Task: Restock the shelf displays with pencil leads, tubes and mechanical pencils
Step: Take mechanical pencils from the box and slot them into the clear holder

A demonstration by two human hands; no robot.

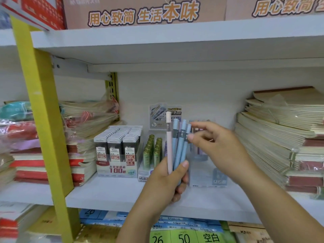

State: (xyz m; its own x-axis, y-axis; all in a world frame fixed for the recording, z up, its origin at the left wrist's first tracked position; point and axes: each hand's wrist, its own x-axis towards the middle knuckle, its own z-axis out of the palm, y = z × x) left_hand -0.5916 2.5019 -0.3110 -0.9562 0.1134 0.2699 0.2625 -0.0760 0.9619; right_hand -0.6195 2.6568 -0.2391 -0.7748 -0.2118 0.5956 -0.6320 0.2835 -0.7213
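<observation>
Left hand (166, 181) is clamped round a fan of four mechanical pencils (177, 148), one pink and three blue, upright over the middle of the shelf (114, 195) near its front edge. Right hand (217, 144): thumb and forefinger bracket the top of the rightmost blue pencil (185, 151). It looks like a pinch, but I can't tell if there's contact.

Risks, my read:
- Pulling one pencil loosens the left grip, so the rest could slip and drop off the front edge.
- The clear pencil box (206, 174) just behind looks light. A push on its rim while inserting could tip it or shove it back.
- The right forearm crosses close to the notebook stack (273, 130) at the shelf's right end and could snag it.
- The green tubes (150, 151) stand just left of the fan, so a left-hand swing could knock them.

Text:
- Lead box (117, 165), left of centre: "0.5", "HB", "100", "M&G" faintly.
- Header card (157, 116): "40根/pcs", the rest is blurred.
- Banner (143, 14) above: "用心致简 生活本味".
- Lower labels (184, 237): "26", "50", "空白".
</observation>
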